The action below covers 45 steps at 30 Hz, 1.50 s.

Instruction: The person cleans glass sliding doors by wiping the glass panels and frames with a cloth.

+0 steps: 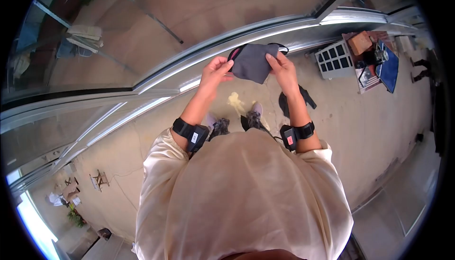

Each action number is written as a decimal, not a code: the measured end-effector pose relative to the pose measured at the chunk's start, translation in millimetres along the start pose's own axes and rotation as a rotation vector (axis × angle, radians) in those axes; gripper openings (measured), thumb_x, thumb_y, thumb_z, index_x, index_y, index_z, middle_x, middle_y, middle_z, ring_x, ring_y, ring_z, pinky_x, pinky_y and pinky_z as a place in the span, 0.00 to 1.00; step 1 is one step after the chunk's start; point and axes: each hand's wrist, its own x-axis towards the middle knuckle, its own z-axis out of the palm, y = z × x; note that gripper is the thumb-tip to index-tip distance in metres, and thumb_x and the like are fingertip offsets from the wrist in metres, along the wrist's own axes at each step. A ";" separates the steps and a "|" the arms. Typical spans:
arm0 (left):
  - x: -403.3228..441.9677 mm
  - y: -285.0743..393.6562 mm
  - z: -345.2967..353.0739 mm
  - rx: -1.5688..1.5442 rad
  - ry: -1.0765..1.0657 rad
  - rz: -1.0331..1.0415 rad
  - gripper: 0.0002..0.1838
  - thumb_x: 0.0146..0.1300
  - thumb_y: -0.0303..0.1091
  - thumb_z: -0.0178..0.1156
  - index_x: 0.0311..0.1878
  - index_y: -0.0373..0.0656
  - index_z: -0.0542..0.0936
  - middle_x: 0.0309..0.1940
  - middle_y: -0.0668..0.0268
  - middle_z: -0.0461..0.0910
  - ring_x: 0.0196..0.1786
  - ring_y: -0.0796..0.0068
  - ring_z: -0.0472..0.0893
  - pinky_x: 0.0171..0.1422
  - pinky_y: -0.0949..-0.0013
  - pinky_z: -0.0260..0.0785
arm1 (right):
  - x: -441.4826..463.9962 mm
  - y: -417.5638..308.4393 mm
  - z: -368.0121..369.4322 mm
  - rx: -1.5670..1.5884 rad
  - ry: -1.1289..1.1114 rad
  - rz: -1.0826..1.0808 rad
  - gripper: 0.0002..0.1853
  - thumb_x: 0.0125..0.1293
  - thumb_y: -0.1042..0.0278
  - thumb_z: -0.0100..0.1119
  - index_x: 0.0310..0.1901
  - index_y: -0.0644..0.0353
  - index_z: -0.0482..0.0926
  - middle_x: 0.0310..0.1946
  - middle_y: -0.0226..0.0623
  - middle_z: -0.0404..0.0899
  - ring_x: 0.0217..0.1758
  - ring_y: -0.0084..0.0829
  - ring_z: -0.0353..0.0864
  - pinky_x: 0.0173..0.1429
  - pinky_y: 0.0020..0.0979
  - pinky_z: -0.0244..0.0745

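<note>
A dark grey cloth piece (256,63) with a thin black loop at its right end and a pink patch near its left edge is stretched between my two hands. My left hand (217,74) pinches its left edge between thumb and fingers. The right edge is gripped by my right hand (283,69), with the thumb lying on the front of the cloth. Behind my right forearm, a black garment or strap (307,97) lies on the floor. Black bands with small boxes are fastened round both forearms.
A glass window wall with a metal frame (303,24) runs across in front of me. To the right stand a grey crate-like box (334,60), a brown box (360,43) and a blue panel (388,68). A pale yellow stain (235,102) marks the floor by my shoes (254,113).
</note>
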 end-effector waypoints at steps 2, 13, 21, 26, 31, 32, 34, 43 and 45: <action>19.9 -34.0 -2.4 0.282 0.002 0.097 0.20 0.65 0.41 0.60 0.55 0.44 0.71 0.54 0.64 0.75 0.47 0.72 0.79 0.47 0.69 0.73 | 3.9 27.7 -25.4 -0.483 0.072 0.045 0.17 0.67 0.57 0.57 0.42 0.66 0.77 0.29 0.38 0.80 0.31 0.26 0.78 0.38 0.32 0.74; 14.8 2.3 61.5 -0.281 -0.353 0.055 0.26 0.67 0.44 0.58 0.62 0.40 0.68 0.53 0.62 0.76 0.54 0.72 0.78 0.58 0.67 0.72 | -35.4 -22.1 1.3 -0.065 -0.359 -0.122 0.28 0.67 0.69 0.55 0.68 0.59 0.62 0.53 0.46 0.78 0.52 0.34 0.81 0.49 0.32 0.76; -80.2 181.1 52.3 -0.310 0.231 1.066 0.25 0.69 0.44 0.56 0.63 0.39 0.68 0.58 0.63 0.72 0.58 0.71 0.73 0.63 0.66 0.65 | -25.1 -48.6 -99.5 0.197 -0.050 -0.070 0.17 0.70 0.66 0.53 0.58 0.61 0.74 0.47 0.36 0.81 0.42 0.24 0.81 0.43 0.23 0.74; -80.6 337.6 73.7 1.089 1.087 2.099 0.28 0.62 0.42 0.65 0.61 0.38 0.71 0.62 0.51 0.69 0.67 0.57 0.66 0.68 0.63 0.57 | -21.7 -2.3 -130.0 0.125 0.034 0.024 0.18 0.69 0.67 0.54 0.58 0.62 0.73 0.47 0.35 0.81 0.42 0.23 0.81 0.42 0.22 0.73; -38.9 371.1 92.4 1.888 1.356 1.879 0.31 0.57 0.36 0.58 0.67 0.47 0.68 0.73 0.60 0.56 0.75 0.52 0.53 0.73 0.44 0.43 | -38.2 21.8 -131.2 0.145 0.035 0.103 0.17 0.70 0.66 0.52 0.58 0.62 0.72 0.47 0.35 0.81 0.41 0.23 0.81 0.42 0.21 0.72; -30.3 361.1 99.1 1.846 1.290 1.915 0.30 0.54 0.35 0.61 0.63 0.48 0.72 0.71 0.63 0.60 0.74 0.53 0.56 0.72 0.42 0.45 | -40.3 24.0 -132.3 0.130 0.053 0.133 0.17 0.70 0.66 0.52 0.58 0.62 0.73 0.47 0.34 0.81 0.41 0.22 0.81 0.42 0.21 0.72; -8.3 316.0 85.9 1.998 1.038 1.640 0.34 0.46 0.43 0.67 0.62 0.62 0.72 0.66 0.71 0.66 0.69 0.57 0.61 0.67 0.41 0.48 | -42.0 33.6 -138.5 0.117 0.076 0.162 0.17 0.70 0.65 0.52 0.57 0.62 0.73 0.46 0.33 0.82 0.42 0.22 0.81 0.42 0.21 0.73; 86.0 86.7 15.4 2.632 0.022 1.255 0.42 0.56 0.31 0.51 0.75 0.47 0.49 0.76 0.76 0.45 0.50 0.85 0.69 0.50 0.79 0.59 | -31.8 73.8 -141.9 0.040 0.055 0.234 0.15 0.70 0.66 0.52 0.55 0.61 0.75 0.43 0.32 0.82 0.41 0.22 0.82 0.39 0.20 0.73; 88.6 75.2 -2.2 2.616 -0.063 1.243 0.43 0.56 0.28 0.50 0.76 0.44 0.45 0.76 0.77 0.45 0.49 0.86 0.69 0.50 0.81 0.58 | -31.5 76.8 -140.0 0.007 0.013 0.228 0.15 0.69 0.67 0.52 0.54 0.62 0.75 0.43 0.33 0.83 0.40 0.22 0.83 0.39 0.21 0.73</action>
